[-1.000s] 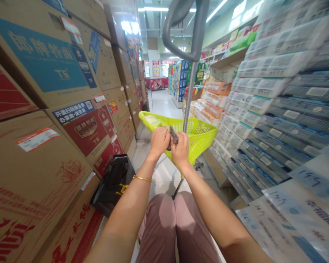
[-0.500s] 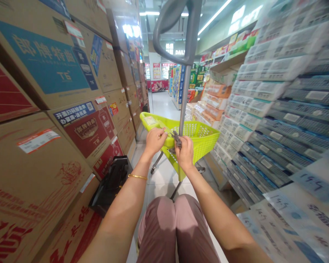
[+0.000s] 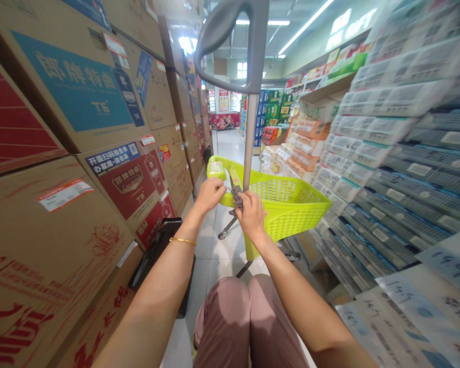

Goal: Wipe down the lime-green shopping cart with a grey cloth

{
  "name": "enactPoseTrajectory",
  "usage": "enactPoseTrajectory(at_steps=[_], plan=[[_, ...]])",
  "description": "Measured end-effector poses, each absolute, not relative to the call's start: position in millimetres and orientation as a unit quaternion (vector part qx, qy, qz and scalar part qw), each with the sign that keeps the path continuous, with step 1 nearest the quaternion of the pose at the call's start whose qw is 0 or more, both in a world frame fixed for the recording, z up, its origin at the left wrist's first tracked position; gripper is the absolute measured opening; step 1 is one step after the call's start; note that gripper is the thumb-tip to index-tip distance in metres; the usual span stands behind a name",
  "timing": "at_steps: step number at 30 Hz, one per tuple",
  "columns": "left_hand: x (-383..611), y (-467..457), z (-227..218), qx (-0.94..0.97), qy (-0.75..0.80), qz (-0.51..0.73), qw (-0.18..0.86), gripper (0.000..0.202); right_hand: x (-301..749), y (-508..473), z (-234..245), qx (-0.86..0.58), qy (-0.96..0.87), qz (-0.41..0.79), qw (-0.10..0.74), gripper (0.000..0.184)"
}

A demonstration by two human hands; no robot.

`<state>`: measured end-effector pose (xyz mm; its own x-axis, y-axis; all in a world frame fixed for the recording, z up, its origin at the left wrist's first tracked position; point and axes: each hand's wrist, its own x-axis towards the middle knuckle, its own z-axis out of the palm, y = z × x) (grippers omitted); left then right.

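A lime green shopping basket on wheels point(image 3: 291, 204) stands in the aisle in front of me, with a grey upright handle point(image 3: 249, 138) rising from its near rim. My right hand point(image 3: 251, 217) is closed round a small dark crumpled thing point(image 3: 236, 195) beside the handle's base. My left hand point(image 3: 209, 194) is closed in a pinch just left of it, and a thin strand runs from its fingertips to the dark thing. A gold bangle point(image 3: 182, 240) circles my left wrist. My knees in pink trousers point(image 3: 249, 317) show below.
Stacked brown cartons point(image 3: 80, 153) wall the left side. Shelves of packaged tissue point(image 3: 387, 153) line the right. A black bag point(image 3: 164, 245) lies on the floor against the cartons. The tiled aisle point(image 3: 230, 145) runs ahead to more shelves.
The basket has swung to the right and slightly away. My hands have drawn a little apart, the left pinching a strand, the right still holding the dark thing.
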<state>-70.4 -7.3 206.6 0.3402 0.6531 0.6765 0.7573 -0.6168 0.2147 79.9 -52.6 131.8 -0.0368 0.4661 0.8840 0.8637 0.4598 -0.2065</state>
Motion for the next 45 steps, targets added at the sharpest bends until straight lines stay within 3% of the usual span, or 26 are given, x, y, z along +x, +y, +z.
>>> enactPoseTrajectory(at_steps=[4,9,14,22,29,33,37,41,45], plan=[[-61.2,-24.4,210.0,-0.820,-0.429,-0.346,0.155,0.031,78.0,-53.1,140.9,-0.479,-0.690,-0.211,0.500,0.032],[-40.4,-39.0,200.2,-0.824,-0.427,-0.342,0.149,0.026,79.9,-42.4,143.0,-0.487,-0.643,-0.277,0.522,0.027],[-36.6,-35.4,192.0,-0.808,-0.427,-0.383,0.136,0.045,91.0,-36.1,114.1,-0.484,-0.648,-0.306,0.502,0.026],[-34.6,-35.8,189.2,-0.843,-0.375,-0.360,0.142,0.061,81.4,-57.4,126.1,-0.515,-0.604,-0.222,0.566,0.037],[-25.1,-43.3,191.3,-0.845,-0.391,-0.335,0.145,0.049,101.6,-75.5,141.1,-0.431,-0.672,-0.100,0.594,0.059],[-22.6,-45.3,192.0,-0.830,-0.409,-0.348,0.152,0.045,122.8,-85.2,151.9,-0.424,-0.620,-0.043,0.659,0.040],[-22.0,-47.1,191.7,-0.824,-0.410,-0.360,0.152,0.044,139.4,-90.5,175.8,-0.473,-0.440,-0.133,0.752,0.023],[-22.4,-48.8,191.5,-0.821,-0.414,-0.361,0.159,0.043,152.4,-95.9,196.0,-0.486,-0.443,-0.238,0.715,0.022],[-22.8,-49.8,191.2,-0.814,-0.422,-0.362,0.168,0.043,155.9,-93.5,193.5,-0.524,-0.463,-0.264,0.664,0.018]])
